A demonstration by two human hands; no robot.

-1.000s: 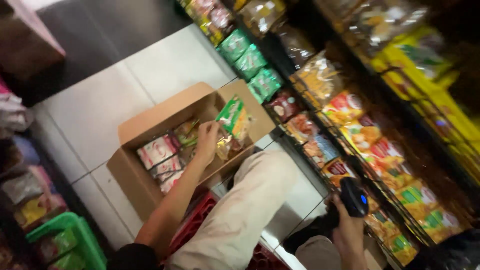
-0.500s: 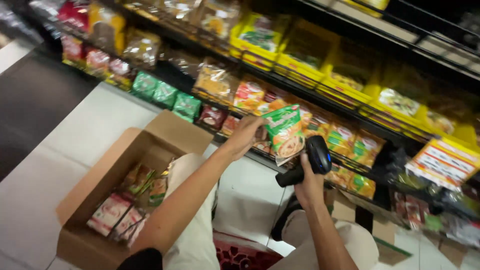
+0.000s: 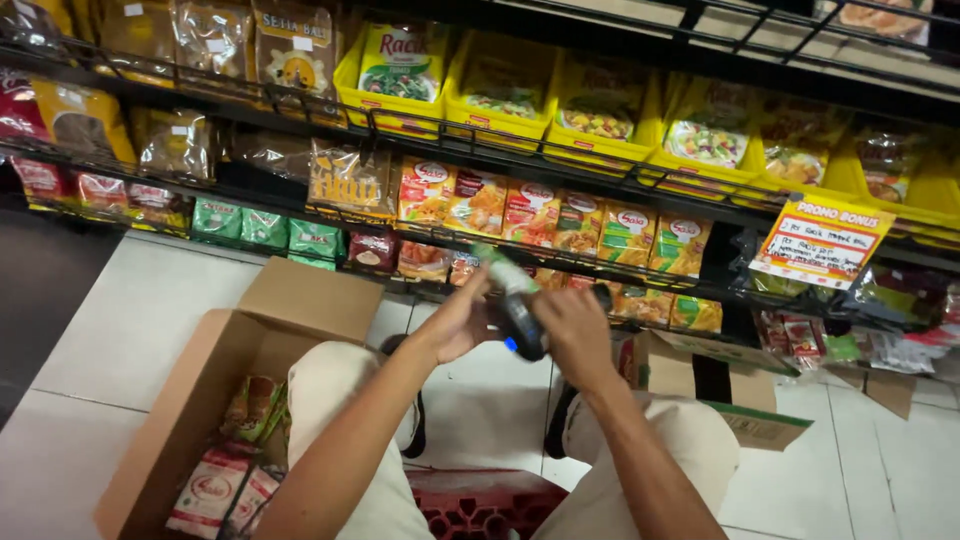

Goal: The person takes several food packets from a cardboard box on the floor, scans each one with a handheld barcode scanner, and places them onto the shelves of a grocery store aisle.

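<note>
The green sachet (image 3: 503,268) is held up in front of the lower shelf rows, at the centre of the head view, just above the person's knees. We record that the left hand (image 3: 455,322) is closed on its lower edge, fingers wrapped around it, with the packet seen nearly edge-on. The right hand (image 3: 575,335) is clamped around the grip of a black handheld scanner (image 3: 524,322), whose head sits directly against the sachet; a small blue light shows on its underside.

We note an open cardboard box (image 3: 222,352) on the tiled floor (image 3: 130,320) to the left of the person's left leg, holding more packets, some red and white, some green. A red plastic crate (image 3: 480,505) lies under the person, between the legs. A second, smaller cardboard box (image 3: 745,385) stands to the right, near the right knee.

Behind the hands, black wire shelves (image 3: 560,170) carry rows of packets in orange, green and red, with yellow display trays (image 3: 500,95) on the row above. A yellow and orange promotion card (image 3: 822,240) hangs from the shelf edge on the right.
</note>
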